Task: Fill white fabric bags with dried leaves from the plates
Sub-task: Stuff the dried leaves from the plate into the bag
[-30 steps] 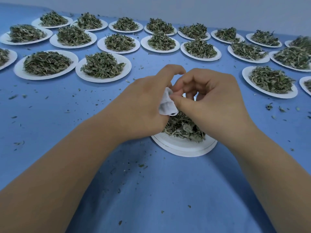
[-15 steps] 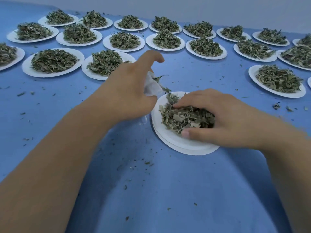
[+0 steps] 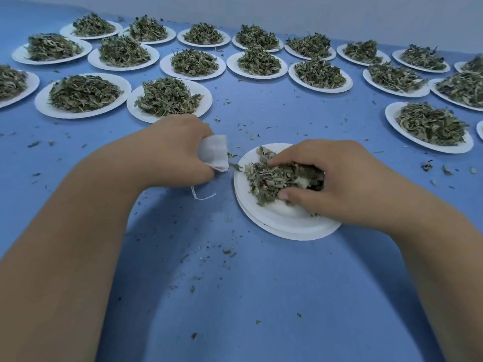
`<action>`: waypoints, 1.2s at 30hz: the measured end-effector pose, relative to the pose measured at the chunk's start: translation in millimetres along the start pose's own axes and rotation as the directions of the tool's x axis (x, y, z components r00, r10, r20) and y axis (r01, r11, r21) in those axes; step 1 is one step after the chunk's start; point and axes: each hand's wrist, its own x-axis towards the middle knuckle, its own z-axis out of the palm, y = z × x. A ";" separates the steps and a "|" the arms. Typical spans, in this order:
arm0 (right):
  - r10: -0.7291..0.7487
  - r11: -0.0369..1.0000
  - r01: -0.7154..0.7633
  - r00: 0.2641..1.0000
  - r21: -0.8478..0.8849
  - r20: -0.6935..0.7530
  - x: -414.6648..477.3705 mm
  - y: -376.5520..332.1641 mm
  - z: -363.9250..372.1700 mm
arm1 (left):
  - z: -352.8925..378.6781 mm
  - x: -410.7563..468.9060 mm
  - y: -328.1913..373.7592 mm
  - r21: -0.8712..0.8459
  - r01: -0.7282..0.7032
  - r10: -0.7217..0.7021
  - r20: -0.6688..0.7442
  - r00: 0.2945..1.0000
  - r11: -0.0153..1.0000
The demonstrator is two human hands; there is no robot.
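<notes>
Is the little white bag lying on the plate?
No, the left hand holds the white fabric bag beside the plate, off its left edge, while the right hand grips the dried leaves on it.

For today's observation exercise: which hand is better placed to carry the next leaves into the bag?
Right. The right hand curls round leaves on the near plate; the left hand holds the bag beside it.

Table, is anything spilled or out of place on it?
Yes. Leaf crumbs are scattered over the blue table, mostly around the plate where the right hand grabs leaves. The bag in the left hand trails its string loose on the table. Nothing looks damaged.
</notes>
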 end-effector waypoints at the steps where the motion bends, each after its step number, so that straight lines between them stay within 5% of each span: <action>1: 0.001 1.000 -0.001 1.000 0.007 -0.030 0.3 0.5 0.4 | -0.1 0.4 0.2 -0.014 0.004 -0.004 -0.031 1.000 1.000; 9: 0.067 0.991 -0.031 0.958 0.132 -0.278 -1.3 1.0 -2.5 | 6.2 -0.3 16.9 -0.137 -0.180 0.127 -0.325 0.937 0.974; 14: 0.087 0.984 -0.018 0.919 0.178 -0.384 -2.2 -3.7 -5.3 | 11.1 -2.5 25.6 -0.119 -0.170 0.139 -0.235 0.962 0.978; 20: 0.037 0.999 -0.036 0.997 0.022 -0.065 -3.2 -6.6 1.8 | 10.5 -1.9 29.4 -0.070 -0.129 0.105 -0.275 0.956 0.989; 22: 0.013 1.000 -0.013 0.998 -0.002 -0.057 -1.2 -5.5 6.7 | 10.9 -0.9 28.4 -0.056 -0.116 0.096 -0.283 0.954 0.992; 36: 0.096 0.991 -0.029 0.828 0.130 -0.552 -4.2 -9.4 15.6 | 21.6 0.1 45.8 -0.045 -0.129 0.110 -0.306 0.946 0.991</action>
